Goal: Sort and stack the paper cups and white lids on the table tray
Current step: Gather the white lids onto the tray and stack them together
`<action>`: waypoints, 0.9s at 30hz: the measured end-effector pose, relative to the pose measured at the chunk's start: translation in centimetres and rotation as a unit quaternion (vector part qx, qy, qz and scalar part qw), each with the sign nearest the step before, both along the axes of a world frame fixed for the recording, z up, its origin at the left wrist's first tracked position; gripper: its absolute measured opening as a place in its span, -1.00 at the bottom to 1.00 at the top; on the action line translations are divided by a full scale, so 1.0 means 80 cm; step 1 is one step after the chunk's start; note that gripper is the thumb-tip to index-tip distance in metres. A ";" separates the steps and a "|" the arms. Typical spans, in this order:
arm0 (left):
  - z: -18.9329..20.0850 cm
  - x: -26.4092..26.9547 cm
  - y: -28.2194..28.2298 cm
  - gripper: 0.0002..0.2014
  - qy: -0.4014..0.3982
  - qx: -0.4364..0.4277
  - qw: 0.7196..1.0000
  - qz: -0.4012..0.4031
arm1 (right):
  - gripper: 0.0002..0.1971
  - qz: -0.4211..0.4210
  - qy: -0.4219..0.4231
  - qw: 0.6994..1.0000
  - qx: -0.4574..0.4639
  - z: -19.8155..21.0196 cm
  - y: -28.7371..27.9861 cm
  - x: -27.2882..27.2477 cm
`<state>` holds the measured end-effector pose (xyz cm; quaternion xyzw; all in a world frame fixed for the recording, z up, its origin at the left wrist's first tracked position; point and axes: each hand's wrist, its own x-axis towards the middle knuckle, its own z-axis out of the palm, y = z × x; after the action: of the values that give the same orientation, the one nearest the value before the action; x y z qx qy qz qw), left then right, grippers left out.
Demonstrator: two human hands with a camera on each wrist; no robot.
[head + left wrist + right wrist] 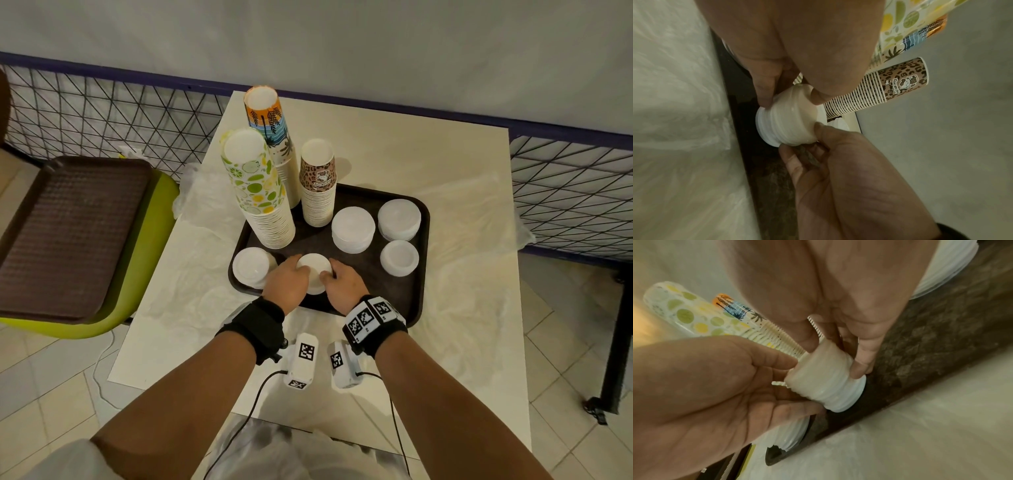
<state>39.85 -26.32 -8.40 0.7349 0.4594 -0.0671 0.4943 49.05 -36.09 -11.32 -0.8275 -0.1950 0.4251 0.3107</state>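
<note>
A small stack of white lids (313, 272) stands at the front middle of the dark tray (376, 287). My left hand (291, 277) holds its left side and my right hand (337, 279) its right side, fingers curled round it. In the left wrist view the left hand (791, 97) pinches the stack of lids (789, 118) from above. The right wrist view has the right hand (834, 356) pinching the same stack (824, 381). Behind stand three cup stacks: lime-print (255, 185), palm-print (270, 130) and leopard-print (317, 181).
More lid stacks sit on the tray: one at front left (250, 267), three at the right (352, 228), (399, 219), (399, 257). Clear plastic sheeting (462, 274) covers the table. A second brown tray (68, 233) lies on a green chair at left. Wire fencing (102, 120) runs behind.
</note>
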 end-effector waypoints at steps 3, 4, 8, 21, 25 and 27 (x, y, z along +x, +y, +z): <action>0.000 0.001 -0.004 -0.53 0.006 0.013 1.000 -0.002 | -0.49 -0.002 -0.002 1.000 -0.008 0.002 -0.003 0.000; 0.000 0.001 -0.006 -0.53 0.008 0.018 1.000 -0.001 | -0.49 -0.003 -0.004 1.000 -0.013 0.004 -0.003 0.000; -0.004 0.001 -0.012 -0.57 0.007 0.023 1.000 -0.001 | -0.55 -0.004 -0.014 1.000 -0.022 0.006 -0.010 0.005; -0.005 0.002 -0.010 -0.66 0.029 0.025 0.999 -0.020 | -0.52 0.010 -0.032 0.998 -0.047 0.006 -0.005 -0.002; -0.007 0.001 -0.008 -0.66 0.023 0.012 1.000 -0.012 | -0.54 0.026 -0.055 0.996 -0.066 0.004 -0.002 -0.006; -0.007 0.001 -0.007 -0.64 0.011 0.005 1.000 -0.008 | -0.51 0.025 -0.055 0.996 -0.071 0.003 -0.002 -0.005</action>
<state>39.90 -26.90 -8.99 0.7404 0.4595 -0.0769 0.4845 48.64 -36.25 -11.07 -0.8643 -0.2017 0.3996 0.2293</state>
